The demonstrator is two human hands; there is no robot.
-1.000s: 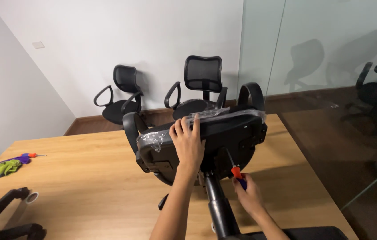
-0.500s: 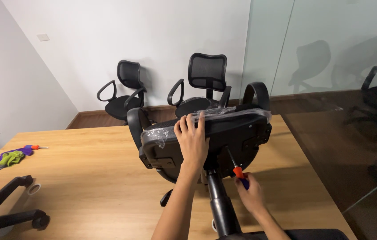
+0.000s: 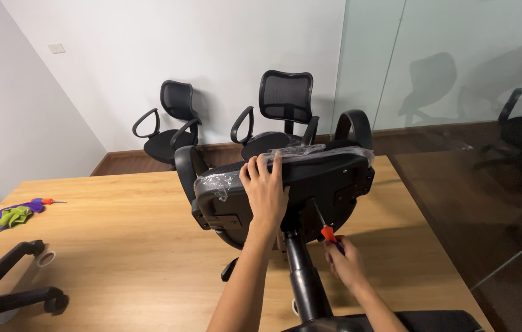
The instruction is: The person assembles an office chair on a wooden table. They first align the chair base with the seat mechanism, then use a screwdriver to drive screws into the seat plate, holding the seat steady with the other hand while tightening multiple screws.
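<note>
left hand (image 3: 265, 190) gripping the seat (image 3: 285, 190) edge should keep it braced on the bench (image 3: 119, 246) while the right hand (image 3: 346, 263), clenched on the screwdriver (image 3: 324, 226), drives squarely.

This is an office meeting room. Beneath the left hand (image 3: 265, 192) spreads a long wooden conference table (image 3: 119, 246), and beyond the hand, against a plain white wall (image 3: 212, 55), stand two black mesh-backed swivel chairs (image 3: 279, 117). To the right of the right hand (image 3: 346, 261) a frosted glass partition (image 3: 458, 67) closes off the room, with the shadows of more office chairs showing through it.
</note>
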